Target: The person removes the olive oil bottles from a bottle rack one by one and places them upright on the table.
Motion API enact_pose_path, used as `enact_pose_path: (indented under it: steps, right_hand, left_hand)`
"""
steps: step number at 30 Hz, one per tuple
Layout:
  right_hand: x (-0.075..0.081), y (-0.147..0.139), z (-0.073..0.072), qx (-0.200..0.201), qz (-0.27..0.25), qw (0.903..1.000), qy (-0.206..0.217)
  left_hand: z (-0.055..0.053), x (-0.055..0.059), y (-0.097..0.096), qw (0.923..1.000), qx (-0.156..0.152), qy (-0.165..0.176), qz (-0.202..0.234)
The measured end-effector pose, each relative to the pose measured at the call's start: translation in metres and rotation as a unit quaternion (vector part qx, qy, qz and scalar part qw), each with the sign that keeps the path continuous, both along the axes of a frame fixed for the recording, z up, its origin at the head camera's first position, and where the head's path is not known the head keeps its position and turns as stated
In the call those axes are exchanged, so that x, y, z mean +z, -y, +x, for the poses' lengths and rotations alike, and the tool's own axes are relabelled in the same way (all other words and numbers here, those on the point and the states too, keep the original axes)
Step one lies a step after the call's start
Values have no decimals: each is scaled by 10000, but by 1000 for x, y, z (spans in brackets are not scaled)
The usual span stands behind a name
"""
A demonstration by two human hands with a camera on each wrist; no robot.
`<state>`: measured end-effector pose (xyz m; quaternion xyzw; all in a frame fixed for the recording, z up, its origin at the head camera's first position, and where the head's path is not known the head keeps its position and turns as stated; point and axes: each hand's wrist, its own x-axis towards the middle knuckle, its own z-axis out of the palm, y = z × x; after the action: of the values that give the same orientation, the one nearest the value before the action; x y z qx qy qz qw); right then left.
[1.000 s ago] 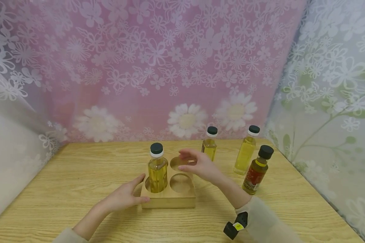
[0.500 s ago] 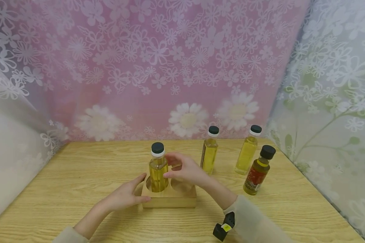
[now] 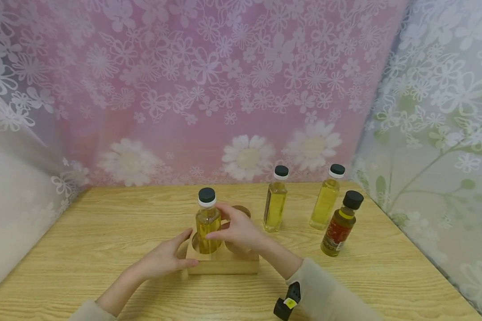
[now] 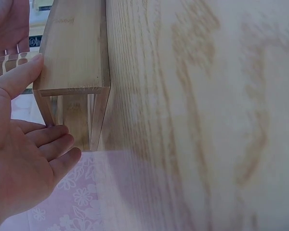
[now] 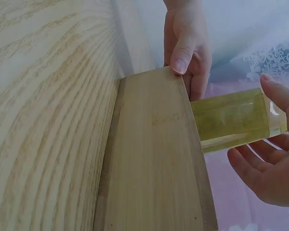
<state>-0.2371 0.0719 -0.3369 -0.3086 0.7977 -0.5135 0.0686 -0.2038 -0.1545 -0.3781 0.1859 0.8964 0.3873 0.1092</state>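
Note:
A clear bottle of yellow oil with a dark green cap stands upright in the front left hole of a wooden bottle rack. My right hand curls around the bottle from the right, thumb in front and fingers partly hidden behind it. The right wrist view shows the bottle between that thumb and the fingers. My left hand holds the rack's left side, its thumb at the front corner. In the left wrist view the fingers of the left hand reach the rack's open end.
Two more yellow oil bottles with dark caps, one right of the rack and another farther right, stand on the wooden table. A darker bottle with a red label stands nearer. Floral curtains hang behind and beside.
My right hand has moved left from over the rack's right holes to around the bottle. The left hand and the rack stay where they were.

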Motion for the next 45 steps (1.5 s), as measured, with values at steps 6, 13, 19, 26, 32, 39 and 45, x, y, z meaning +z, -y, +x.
enact_pose_path:
  steps: [6, 13, 19, 26, 32, 39, 45]
  right_hand:
    - [-2, 7, 3, -223, -78, 9995, 224]
    - [-5, 10, 2, -411, -86, 9991, 61]
    - [-5, 8, 1, -521, -101, 9986, -43]
    - [0, 6, -2, -460, -382, 9980, -199]
    - [10, 2, -2, -524, -385, 9972, -380]
    - [28, -6, 0, -760, -362, 9964, -29]
    - [39, -15, -2, -904, -410, 9950, -143]
  left_hand:
    - [0, 1, 1, 10000, 36, 24, -10]
    - [1, 1, 1, 10000, 42, 9, -45]
    - [0, 0, 1, 10000, 4, 14, -17]
    - [0, 0, 2, 10000, -63, 41, 6]
    - [1, 1, 1, 10000, -32, 21, -33]
    - [1, 1, 1, 10000, -19, 40, -38]
    - [1, 0, 2, 10000, -47, 20, -7]
